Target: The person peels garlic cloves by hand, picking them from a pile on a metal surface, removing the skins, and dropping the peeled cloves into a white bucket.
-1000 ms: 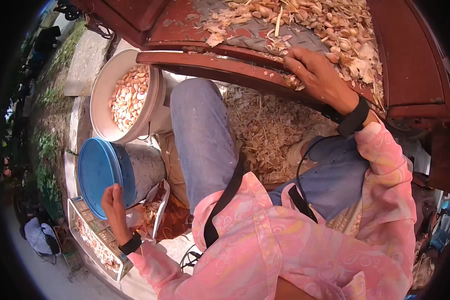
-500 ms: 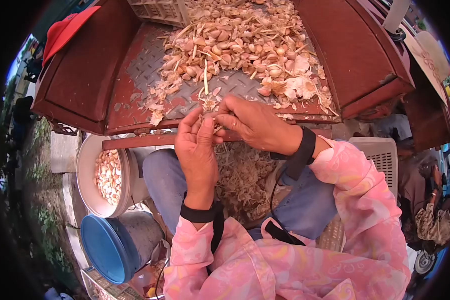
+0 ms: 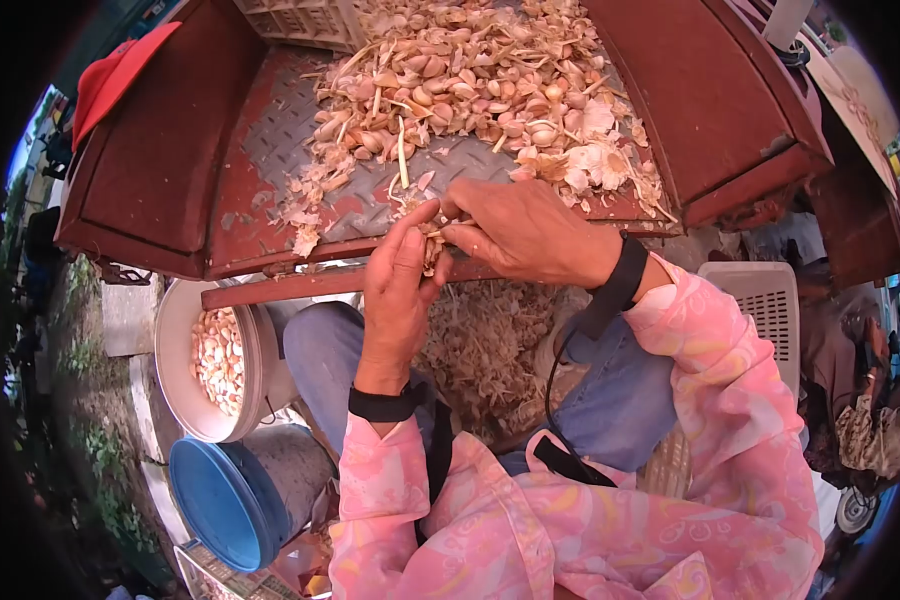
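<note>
My left hand [image 3: 398, 290] and my right hand [image 3: 515, 232] meet over the front edge of a dark red metal tray [image 3: 270, 170]. Together they pinch a small garlic piece [image 3: 432, 246] with dry skin on it. A heap of garlic cloves and stalks [image 3: 470, 70] lies on the tray just beyond my fingers. Both wrists wear black bands, and my sleeves are pink.
A white bucket of peeled cloves [image 3: 210, 360] stands at my left knee. A blue-lidded bucket [image 3: 225, 500] lies below it. Garlic skins [image 3: 485, 350] pile between my legs. A white plastic crate [image 3: 760, 300] is at the right, a red cap [image 3: 120, 65] at upper left.
A second ago my left hand was down by the blue lid and my right rested on the tray edge. Both now meet on a garlic piece; the view has tilted up to the tray.
</note>
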The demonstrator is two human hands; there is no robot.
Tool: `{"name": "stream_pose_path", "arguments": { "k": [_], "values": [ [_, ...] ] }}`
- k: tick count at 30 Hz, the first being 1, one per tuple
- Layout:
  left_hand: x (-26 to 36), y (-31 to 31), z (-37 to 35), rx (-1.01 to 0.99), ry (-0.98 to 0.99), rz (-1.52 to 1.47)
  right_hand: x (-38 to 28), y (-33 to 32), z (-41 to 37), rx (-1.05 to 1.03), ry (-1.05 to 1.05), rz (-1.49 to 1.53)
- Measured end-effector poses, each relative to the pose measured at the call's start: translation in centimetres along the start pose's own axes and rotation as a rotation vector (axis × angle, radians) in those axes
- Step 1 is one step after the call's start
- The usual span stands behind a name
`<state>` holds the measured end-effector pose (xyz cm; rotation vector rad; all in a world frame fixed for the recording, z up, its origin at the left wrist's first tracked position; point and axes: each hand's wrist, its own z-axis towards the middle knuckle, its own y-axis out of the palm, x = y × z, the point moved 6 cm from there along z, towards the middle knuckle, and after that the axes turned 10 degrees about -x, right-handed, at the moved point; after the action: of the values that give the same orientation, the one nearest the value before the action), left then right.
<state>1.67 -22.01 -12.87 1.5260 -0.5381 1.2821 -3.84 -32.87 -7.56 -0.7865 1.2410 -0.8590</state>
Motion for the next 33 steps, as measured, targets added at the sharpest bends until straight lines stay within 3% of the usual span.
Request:
{"name": "stream_pose_path", "arguments": {
  "k": [2,4,6,9,11,12,18,20,21,24,26,33],
  "values": [
    [0.2,0.7,0.1,0.174,-0.078,0.062,-0.4,0.3,0.4,0.019,-0.085,0.097],
    [0.5,0.7,0.3,0.143,-0.072,0.005,-0.7,0.4,0.6,0.035,-0.162,0.198],
    [0.5,0.7,0.4,0.110,-0.063,-0.048,0.3,0.8,1.1,-0.060,-0.045,0.557],
    [0.3,0.7,0.5,0.200,-0.027,0.024,1.1,1.4,1.2,-0.003,0.066,0.460],
    [1.3,0.8,0.4,0.326,0.296,0.503,0.3,1.3,1.2,0.029,0.093,0.455],
    [0.9,0.6,0.6,0.327,0.296,0.504,0.2,1.3,1.1,0.062,0.123,0.453],
    [-0.2,-0.3,1.0,0.441,0.325,0.190,0.7,1.9,1.5,-0.015,0.128,0.613],
    [-0.9,-0.3,1.5,0.329,0.219,-0.236,1.2,2.1,1.6,0.046,0.084,0.591],
    [-0.8,-0.3,1.5,0.330,0.218,-0.233,1.1,1.8,1.7,0.108,0.040,0.569],
    [-0.2,0.0,1.7,0.263,0.243,-0.080,1.1,1.7,1.6,0.031,0.072,0.679],
    [0.5,0.0,1.6,0.322,0.322,0.268,1.2,2.0,1.5,0.040,0.105,0.708],
    [1.0,0.8,2.6,0.419,0.362,0.476,1.9,1.7,1.7,0.188,0.112,0.620]
  ]
}}
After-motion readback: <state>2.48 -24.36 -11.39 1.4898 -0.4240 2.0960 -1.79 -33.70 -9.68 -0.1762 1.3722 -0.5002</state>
